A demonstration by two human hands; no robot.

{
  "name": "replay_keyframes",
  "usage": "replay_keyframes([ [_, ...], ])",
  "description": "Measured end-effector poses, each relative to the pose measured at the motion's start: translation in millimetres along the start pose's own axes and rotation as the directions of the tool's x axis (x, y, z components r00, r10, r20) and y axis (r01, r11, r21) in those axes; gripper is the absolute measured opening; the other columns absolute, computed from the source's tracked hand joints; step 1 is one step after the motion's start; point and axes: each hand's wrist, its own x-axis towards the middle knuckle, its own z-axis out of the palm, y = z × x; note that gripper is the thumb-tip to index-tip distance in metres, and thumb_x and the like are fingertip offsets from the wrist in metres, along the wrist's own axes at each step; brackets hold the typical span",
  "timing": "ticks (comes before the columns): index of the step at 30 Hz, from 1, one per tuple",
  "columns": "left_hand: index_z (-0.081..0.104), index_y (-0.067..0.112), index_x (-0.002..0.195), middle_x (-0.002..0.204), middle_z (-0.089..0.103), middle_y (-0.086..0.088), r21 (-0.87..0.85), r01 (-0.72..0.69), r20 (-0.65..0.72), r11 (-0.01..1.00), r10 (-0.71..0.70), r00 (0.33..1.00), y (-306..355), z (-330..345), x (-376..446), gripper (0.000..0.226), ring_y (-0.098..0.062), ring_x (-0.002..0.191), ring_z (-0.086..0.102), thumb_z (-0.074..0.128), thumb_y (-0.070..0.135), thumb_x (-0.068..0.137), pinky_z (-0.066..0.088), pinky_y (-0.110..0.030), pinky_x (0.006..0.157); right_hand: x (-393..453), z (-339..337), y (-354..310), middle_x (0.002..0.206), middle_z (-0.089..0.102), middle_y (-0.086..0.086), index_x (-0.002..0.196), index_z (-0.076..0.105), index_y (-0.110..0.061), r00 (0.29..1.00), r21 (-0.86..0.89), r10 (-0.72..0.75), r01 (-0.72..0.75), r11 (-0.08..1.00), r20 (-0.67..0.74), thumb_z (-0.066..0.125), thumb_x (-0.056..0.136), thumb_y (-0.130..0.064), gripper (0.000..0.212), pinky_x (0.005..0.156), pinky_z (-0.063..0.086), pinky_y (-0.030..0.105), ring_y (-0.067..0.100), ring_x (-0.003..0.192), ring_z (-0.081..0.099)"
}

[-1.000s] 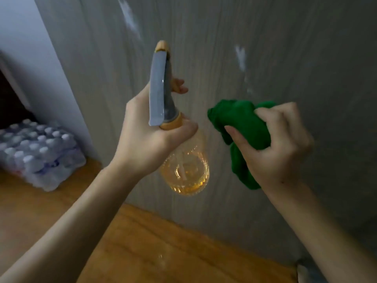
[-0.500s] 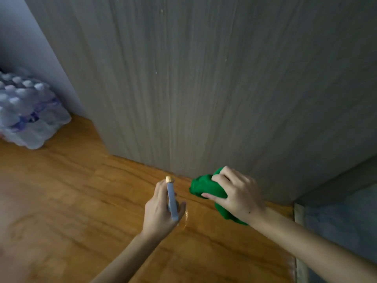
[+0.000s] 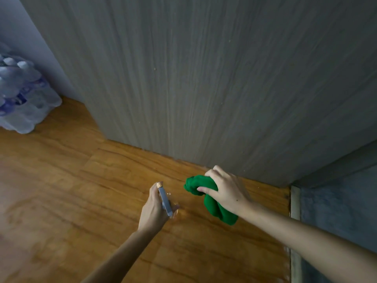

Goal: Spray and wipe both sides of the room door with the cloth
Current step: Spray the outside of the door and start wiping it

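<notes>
The grey wood-grain door fills the upper view, its bottom edge just above the wooden floor. My left hand grips a spray bottle with a grey-blue trigger head and an orange nozzle tip, held low near the floor; the bottle body is mostly hidden by the hand. My right hand clutches a bunched green cloth close to the door's lower edge, not touching the door.
A shrink-wrapped pack of water bottles sits on the wooden floor at the left, beside a pale wall. At the right, a threshold strip borders a grey floor area.
Both hands have dropped from chest height in front of the door to near the floor, still holding the bottle and the cloth. The view has tilted down towards the door's bottom edge.
</notes>
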Motion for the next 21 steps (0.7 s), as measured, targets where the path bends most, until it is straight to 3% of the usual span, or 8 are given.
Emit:
replay_keyframes([
  [2, 0.016, 0.014, 0.149, 0.142, 0.041, -0.007, 0.053, -0.020, 0.056, 0.998, 0.017, 0.998, -5.9, -1.6, 1.0, 0.111, -0.018, 0.093, 0.064, 0.059, 0.073, 0.066, 0.055, -0.027, 0.067, 1.8, -2.2, 0.0, 0.085, 0.051, -0.007, 0.094, 0.059, -0.016, 1.000, -0.009, -0.001, 0.001, 1.000, -0.016, 0.060, 0.086, -0.055, 0.039, 0.049, 0.039, 0.025, 0.012, 0.062, 0.055],
  [4, 0.001, 0.018, 0.153, 0.157, 0.021, -0.006, 0.100, -0.086, 0.104, 0.991, 0.076, 0.992, -11.9, -6.7, -0.3, 0.122, -0.018, 0.116, 0.056, 0.055, 0.082, 0.065, 0.052, -0.019, 0.072, 6.1, -8.4, -0.1, 0.085, 0.052, -0.007, 0.093, 0.060, -0.017, 0.999, 0.004, -0.012, 0.012, 1.000, -0.037, 0.054, 0.086, -0.060, 0.045, 0.049, 0.038, 0.023, 0.013, 0.062, 0.056],
  [7, -0.021, 0.021, 0.151, 0.162, -0.011, 0.003, 0.190, -0.213, 0.138, 0.958, 0.189, 0.972, -14.9, -31.1, -9.3, 0.131, -0.012, 0.142, 0.020, 0.054, 0.087, 0.066, 0.044, -0.017, 0.090, 20.4, -25.5, -1.3, 0.084, 0.052, -0.007, 0.091, 0.059, -0.016, 0.994, 0.047, -0.062, 0.067, 0.997, -0.095, 0.047, 0.085, -0.063, 0.049, 0.047, 0.044, 0.026, 0.011, 0.060, 0.055],
  [9, -0.021, 0.021, 0.151, 0.162, -0.015, 0.005, 0.210, -0.268, 0.115, 0.940, 0.248, 0.962, -8.2, -53.7, -13.7, 0.130, -0.015, 0.145, 0.012, 0.055, 0.086, 0.068, 0.039, -0.022, 0.097, 33.8, -40.9, -5.3, 0.083, 0.052, -0.006, 0.089, 0.059, -0.015, 0.981, 0.067, -0.085, 0.098, 0.993, -0.172, 0.051, 0.086, -0.060, 0.046, 0.048, 0.042, 0.022, 0.010, 0.058, 0.053],
  [12, -0.007, 0.024, 0.155, 0.163, -0.004, 0.007, 0.170, -0.283, 0.023, 0.944, 0.283, 0.959, 36.0, -90.3, -1.9, 0.113, -0.015, 0.143, 0.021, 0.050, 0.081, 0.075, 0.039, -0.030, 0.100, 58.0, -73.7, -21.5, 0.082, 0.052, -0.005, 0.089, 0.060, -0.014, 0.963, 0.150, -0.081, 0.123, 0.981, -0.258, 0.058, 0.085, -0.056, 0.042, 0.055, 0.031, 0.013, 0.008, 0.062, 0.051],
  [14, 0.016, 0.025, 0.153, 0.158, 0.022, 0.003, 0.123, -0.290, -0.048, 0.949, 0.298, 0.953, 94.5, -120.8, 12.8, 0.093, -0.013, 0.136, 0.038, 0.046, 0.076, 0.082, 0.045, -0.031, 0.096, 72.3, -107.3, -39.5, 0.084, 0.053, -0.005, 0.090, 0.060, -0.015, 0.957, 0.221, -0.054, 0.121, 0.968, -0.285, 0.056, 0.085, -0.058, 0.044, 0.057, 0.036, 0.017, 0.009, 0.065, 0.054],
  [17, 0.053, 0.023, 0.130, 0.121, 0.061, 0.005, -0.112, -0.301, -0.106, 0.947, 0.290, 0.951, 208.9, -175.0, 22.4, 0.062, -0.005, 0.102, 0.063, 0.044, 0.069, 0.089, 0.057, -0.033, 0.080, 89.2, -173.6, -74.3, 0.086, 0.055, -0.006, 0.092, 0.060, -0.016, 0.935, 0.284, 0.025, 0.081, 0.955, -0.353, 0.050, 0.088, -0.061, 0.046, 0.060, 0.043, 0.023, 0.009, 0.071, 0.057],
  [21, 0.065, 0.016, 0.107, 0.093, 0.068, 0.000, -0.468, -0.100, -0.008, 0.878, 0.110, 0.994, 353.6, -252.7, 1.6, 0.045, -0.020, 0.082, 0.066, 0.059, 0.055, 0.086, 0.056, -0.042, 0.069, 104.4, -286.0, -134.4, 0.086, 0.055, -0.009, 0.096, 0.061, -0.014, 0.873, 0.393, 0.180, 0.014, 0.919, -0.452, 0.046, 0.091, -0.061, 0.050, 0.062, 0.038, 0.006, 0.000, 0.074, 0.051],
])
